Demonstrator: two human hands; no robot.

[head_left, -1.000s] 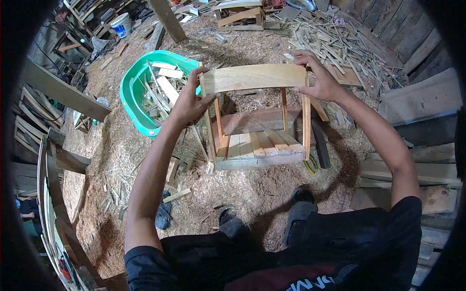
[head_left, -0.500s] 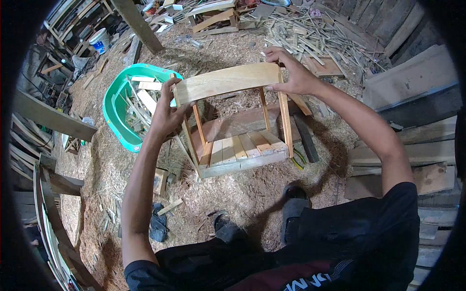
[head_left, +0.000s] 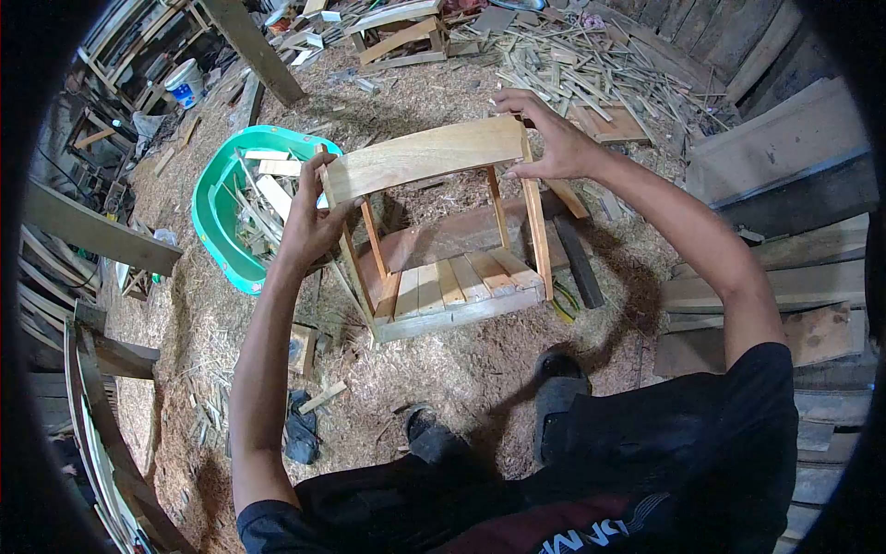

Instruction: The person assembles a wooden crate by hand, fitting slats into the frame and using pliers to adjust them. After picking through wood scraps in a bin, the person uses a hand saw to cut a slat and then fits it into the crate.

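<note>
Head view: the person holds a small chair-like frame of pale bare wood (head_left: pixel 443 231) out in front of them, over the sawdust-covered floor (head_left: pixel 443 360) and just past their dark shoes (head_left: pixel 556 392). It cannot be told whether its base rests on the ground.

The left hand (head_left: pixel 309 222) has its fingers wrapped round the left end of the curved top board (head_left: pixel 420 157). The right hand (head_left: pixel 554 143) pinches the board's right end, with fingers arched over the upper edge and the thumb beneath, by the upright.

The build looks well advanced: four thin uprights, a seat of side-by-side slats (head_left: pixel 457 282), a front rail and the curved board all sit in place. The wood is raw, with no paint or varnish showing, so finishing seems to be what is left. The joints are too small to judge.

To the person's left, near the frame, lies a green oval plastic tub (head_left: pixel 217 231). It is loosely filled with pale wood offcuts and thin strips (head_left: pixel 263 198). Further off, at the upper left, stands a white bucket (head_left: pixel 187 85); what it holds cannot be seen.
</note>
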